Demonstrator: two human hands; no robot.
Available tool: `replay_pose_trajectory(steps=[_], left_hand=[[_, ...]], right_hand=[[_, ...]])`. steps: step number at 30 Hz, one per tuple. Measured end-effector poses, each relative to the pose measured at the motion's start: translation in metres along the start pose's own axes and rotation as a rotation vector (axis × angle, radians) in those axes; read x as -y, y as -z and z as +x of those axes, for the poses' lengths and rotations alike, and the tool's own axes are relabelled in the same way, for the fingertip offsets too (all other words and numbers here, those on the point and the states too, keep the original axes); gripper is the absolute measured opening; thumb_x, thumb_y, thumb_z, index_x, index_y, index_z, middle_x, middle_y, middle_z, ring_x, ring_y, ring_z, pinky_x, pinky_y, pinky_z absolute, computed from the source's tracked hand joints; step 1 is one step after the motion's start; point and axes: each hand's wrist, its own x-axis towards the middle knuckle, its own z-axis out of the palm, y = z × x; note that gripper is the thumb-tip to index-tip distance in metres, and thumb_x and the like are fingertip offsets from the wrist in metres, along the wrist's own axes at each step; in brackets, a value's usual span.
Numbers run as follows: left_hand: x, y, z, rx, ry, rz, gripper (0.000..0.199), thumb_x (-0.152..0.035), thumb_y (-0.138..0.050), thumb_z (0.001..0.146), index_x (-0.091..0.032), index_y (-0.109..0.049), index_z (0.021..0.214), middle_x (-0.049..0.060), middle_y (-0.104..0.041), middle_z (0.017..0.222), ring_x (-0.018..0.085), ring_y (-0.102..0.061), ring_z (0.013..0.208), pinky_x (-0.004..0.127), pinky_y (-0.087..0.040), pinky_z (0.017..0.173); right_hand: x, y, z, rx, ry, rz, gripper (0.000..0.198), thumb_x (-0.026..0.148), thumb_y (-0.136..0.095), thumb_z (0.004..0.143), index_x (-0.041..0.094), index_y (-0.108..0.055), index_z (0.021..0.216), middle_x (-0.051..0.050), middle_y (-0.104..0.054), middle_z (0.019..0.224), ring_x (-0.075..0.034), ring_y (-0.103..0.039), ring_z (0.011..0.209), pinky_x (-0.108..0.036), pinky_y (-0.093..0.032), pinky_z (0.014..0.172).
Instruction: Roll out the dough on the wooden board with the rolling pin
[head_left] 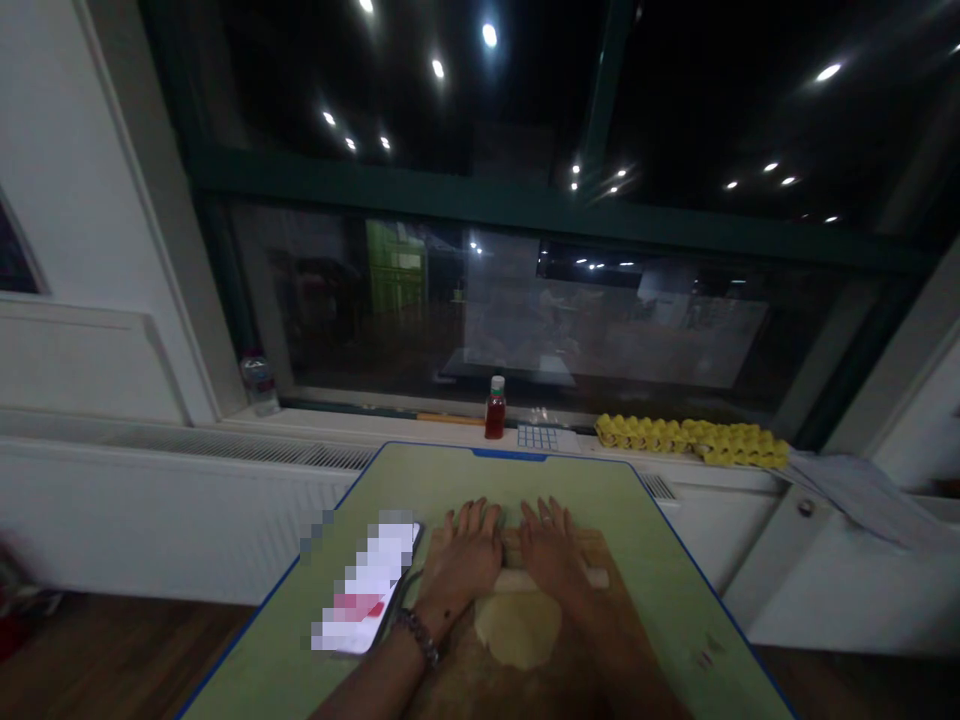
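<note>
My left hand (466,562) lies flat with its fingers stretched forward, its palm over the left part of a wooden rolling pin (511,580). Across the pin's right part rests my right hand (553,558), also flat with fingers extended; the pin's end sticks out to its right. Just on the near side of the pin is a thin, roundish sheet of dough (519,632). Both pin and dough are on a wooden cutting board (480,690). The pin's left end is hidden under my left hand.
A lit phone (367,590) lies left of the board on the green table (667,610). Beyond the table, the windowsill carries a bottle of red liquid (495,410), a clear bottle (259,385) and yellow egg cartons (690,438). A radiator (187,510) stands at left.
</note>
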Motion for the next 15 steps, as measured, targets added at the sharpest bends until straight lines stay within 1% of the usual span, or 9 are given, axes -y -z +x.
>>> replay_pose_trajectory(steps=[5, 7, 10, 15], left_hand=[[-0.001, -0.002, -0.003, -0.057, -0.034, -0.009, 0.047, -0.022, -0.032, 0.095, -0.02, -0.048, 0.139, 0.01, -0.044, 0.15, 0.029, -0.034, 0.139, 0.055, -0.023, 0.112], [-0.002, -0.001, -0.002, -0.044, -0.025, -0.006, 0.048, -0.021, -0.033, 0.094, -0.019, -0.047, 0.14, 0.011, -0.042, 0.151, 0.03, -0.034, 0.139, 0.055, -0.023, 0.112], [-0.003, 0.003, -0.003, 0.008, 0.005, -0.008, 0.05, -0.021, -0.033, 0.093, -0.015, -0.046, 0.141, 0.014, -0.04, 0.152, 0.032, -0.033, 0.139, 0.056, -0.025, 0.111], [-0.007, 0.01, -0.012, -0.029, -0.035, -0.009, 0.05, -0.022, -0.033, 0.093, -0.018, -0.047, 0.141, 0.01, -0.038, 0.154, 0.03, -0.028, 0.142, 0.053, -0.019, 0.114]], right_hand=[[0.001, 0.003, -0.006, 0.009, 0.038, -0.014, 0.05, 0.027, -0.026, 0.099, 0.021, -0.042, 0.146, -0.009, -0.041, 0.15, -0.03, -0.024, 0.144, -0.053, -0.015, 0.116], [0.001, 0.005, -0.007, 0.016, 0.022, -0.021, 0.05, 0.027, -0.026, 0.099, 0.021, -0.042, 0.146, -0.01, -0.041, 0.15, -0.031, -0.025, 0.143, -0.053, -0.016, 0.115], [0.0, 0.004, -0.008, 0.03, 0.016, -0.036, 0.049, 0.027, -0.029, 0.098, 0.018, -0.043, 0.145, -0.012, -0.04, 0.15, -0.031, -0.025, 0.143, -0.052, -0.016, 0.115], [0.0, -0.004, -0.015, -0.057, 0.023, -0.02, 0.048, 0.025, -0.028, 0.099, 0.023, -0.044, 0.144, -0.009, -0.041, 0.15, -0.029, -0.024, 0.144, -0.053, -0.014, 0.116]])
